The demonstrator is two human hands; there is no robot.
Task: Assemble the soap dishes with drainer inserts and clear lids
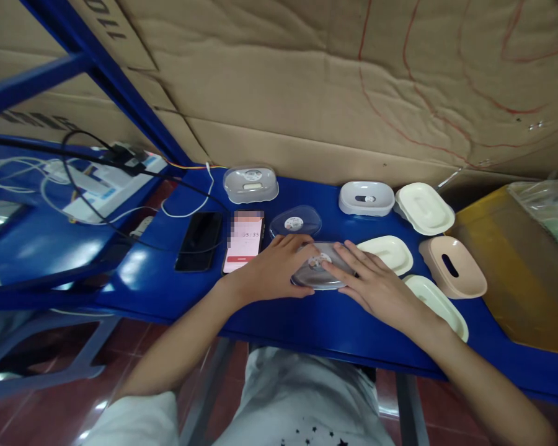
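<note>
A clear oval lid [323,280] with a round sticker lies on the blue table between my hands. My left hand [279,267] grips its left end, thumb at the near edge and fingers over the top. My right hand [369,279] rests on its right part with the fingers spread. Just behind it sits another clear lid [302,218] with a sticker. A grey soap box with a clear cover [251,186] stands at the back left. To the right are a grey box [366,198], cream trays [425,209] and a peach box [453,269] with a slot.
Two phones lie left of my hands, one dark [198,241], one lit [244,238]. Cables and a power strip [116,186] are farther left on the blue table [279,325]. A cardboard box [530,272] stands at the right, and a cardboard sheet [279,80] rises behind.
</note>
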